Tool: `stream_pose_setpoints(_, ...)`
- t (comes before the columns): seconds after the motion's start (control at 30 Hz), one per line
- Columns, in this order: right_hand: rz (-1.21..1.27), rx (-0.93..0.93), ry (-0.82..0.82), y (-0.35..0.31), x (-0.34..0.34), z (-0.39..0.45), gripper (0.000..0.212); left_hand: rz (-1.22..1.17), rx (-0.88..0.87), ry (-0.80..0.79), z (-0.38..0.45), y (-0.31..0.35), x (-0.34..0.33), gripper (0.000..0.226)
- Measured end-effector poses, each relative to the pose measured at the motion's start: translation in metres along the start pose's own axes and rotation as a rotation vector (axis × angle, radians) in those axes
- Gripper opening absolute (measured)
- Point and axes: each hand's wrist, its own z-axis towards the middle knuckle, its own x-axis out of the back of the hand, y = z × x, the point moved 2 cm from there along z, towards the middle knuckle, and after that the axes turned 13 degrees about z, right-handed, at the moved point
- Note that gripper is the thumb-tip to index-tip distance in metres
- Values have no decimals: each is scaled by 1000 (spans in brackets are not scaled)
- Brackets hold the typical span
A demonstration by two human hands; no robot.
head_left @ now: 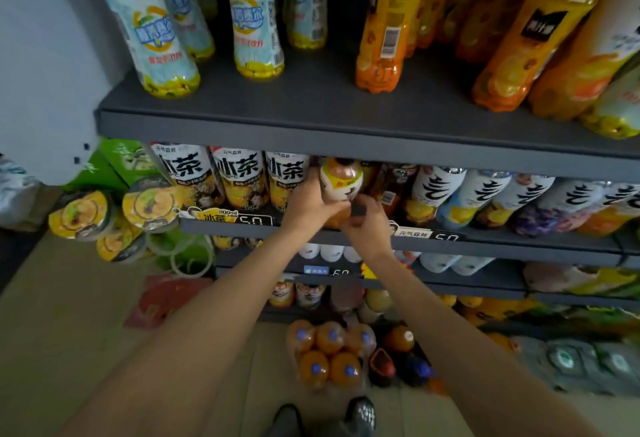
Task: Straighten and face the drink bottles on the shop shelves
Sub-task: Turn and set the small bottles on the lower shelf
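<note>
- The top shelf (pixel 346 132) spans the upper frame, its front edge overhanging the second shelf (pixel 519 241), so headroom over that row is tight.
- Floor (pixel 69 332) at lower left lies open; a wrapped pack of orange bottles (pixel 329 357) stands just beyond the shoes at lower centre.
- Iced-tea bottles (pixel 239 177) crowd the left, white-labelled bottles (pixel 436 191) the right.
- The held bottle (pixel 341 178) sits tilted at mid-frame on the second shelf's front edge.
- Left hand (pixel 308 208) has its grip curled round it; right hand (pixel 367 225) holds its lower part, fingers blurred.
</note>
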Motion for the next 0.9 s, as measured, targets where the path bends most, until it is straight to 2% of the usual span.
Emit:
stream_pose_setpoints(0.13,-52,166,321,-11,41,-2,44,36,105,12,16,-1,-1,65)
stream_pose_setpoints(0.2,-118,217,376,-18,53,-2,47,99,97,27,14,1,-4,60)
stream_pose_setpoints(0.33,-305,128,368,-26,63,18,50,48,93,50,10,5,-8,59)
stream_pose_setpoints(0.47,-293,-4,333,-32,58,41,44,60,108,44,8,5,-6,59)
stream_pose_setpoints(0.57,-291,-21,366,-33,52,44,43,65,110,56,5,2,-7,54)
stream_pose_setpoints(0.63,-281,4,398,-35,48,40,46,47,111,64,3,1,-6,50)
stream_pose_setpoints(0.77,-241,166,422,-36,38,21,66,37,127,73,1,0,-5,45)
stream_pose_setpoints(0.9,-245,267,302,-25,34,-1,75,95,133,20,-15,-2,-8,32)
